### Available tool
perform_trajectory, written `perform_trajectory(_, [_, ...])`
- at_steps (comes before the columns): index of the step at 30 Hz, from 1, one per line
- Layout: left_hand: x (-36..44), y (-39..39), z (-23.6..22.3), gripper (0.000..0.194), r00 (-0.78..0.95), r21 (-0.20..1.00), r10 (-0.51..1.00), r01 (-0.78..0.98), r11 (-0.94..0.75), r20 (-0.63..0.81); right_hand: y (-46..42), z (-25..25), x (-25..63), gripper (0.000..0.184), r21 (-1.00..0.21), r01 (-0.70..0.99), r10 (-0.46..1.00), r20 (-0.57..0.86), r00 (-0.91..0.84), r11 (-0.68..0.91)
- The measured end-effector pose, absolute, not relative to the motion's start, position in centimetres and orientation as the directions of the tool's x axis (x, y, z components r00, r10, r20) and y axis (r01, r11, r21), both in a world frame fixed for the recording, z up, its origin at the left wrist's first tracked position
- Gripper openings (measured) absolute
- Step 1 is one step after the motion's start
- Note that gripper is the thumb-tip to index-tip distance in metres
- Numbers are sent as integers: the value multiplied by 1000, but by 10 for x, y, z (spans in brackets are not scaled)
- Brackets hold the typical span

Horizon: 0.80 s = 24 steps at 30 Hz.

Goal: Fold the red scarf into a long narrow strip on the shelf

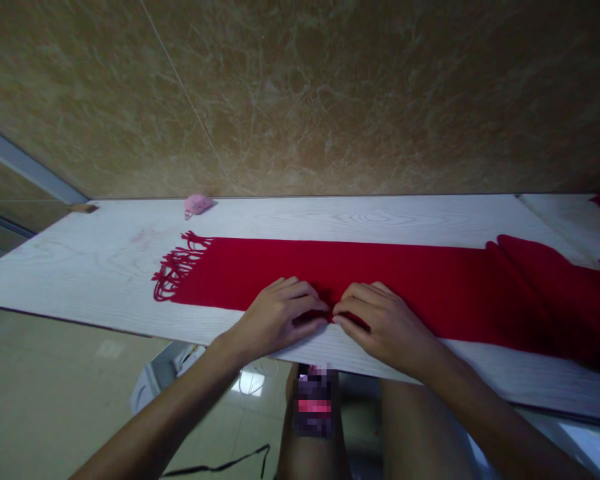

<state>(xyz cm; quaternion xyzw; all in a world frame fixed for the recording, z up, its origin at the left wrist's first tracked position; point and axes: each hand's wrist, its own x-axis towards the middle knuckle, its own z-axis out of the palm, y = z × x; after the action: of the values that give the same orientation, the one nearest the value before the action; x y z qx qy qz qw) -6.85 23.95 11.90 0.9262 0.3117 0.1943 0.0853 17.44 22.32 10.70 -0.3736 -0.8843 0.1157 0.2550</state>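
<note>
A long red scarf point(405, 267) lies lengthwise along the white table, its fringe spread at the left end. Toward the right the cloth bunches into folds and runs out of view. My left hand point(287, 310) and my right hand point(375, 317) meet at the scarf's near edge, close to its middle. Both have curled fingers, with thumbs and fingertips pinching the cloth edge between them. The cloth is slightly raised where they pinch; the exact fingertip contact is partly hidden.
The narrow white table point(120, 250) stands against a brown marbled wall point(300, 100). A small pink pouch-like item point(198, 205) lies by the wall. Below are a grey bin-like container point(155, 373), a black strap point(220, 467) on the floor, and my legs.
</note>
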Motion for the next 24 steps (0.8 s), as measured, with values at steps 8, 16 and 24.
perform_trajectory(8, [-68, 243, 116, 17, 763, 108, 511, 514, -851, 395, 223, 106, 174, 8, -456, 589, 743, 357, -566, 667])
perform_trajectory(16, [-65, 244, 119, 19, 748, 247, 575, 519, -818, 331, 224, 105, 175, 13, -384, 607, 718, 366, -592, 696])
perform_trajectory(24, [-60, 241, 116, 21, 767, 120, 488, 486, -866, 418, 227, 101, 172, 16, -337, 638, 721, 360, -592, 692])
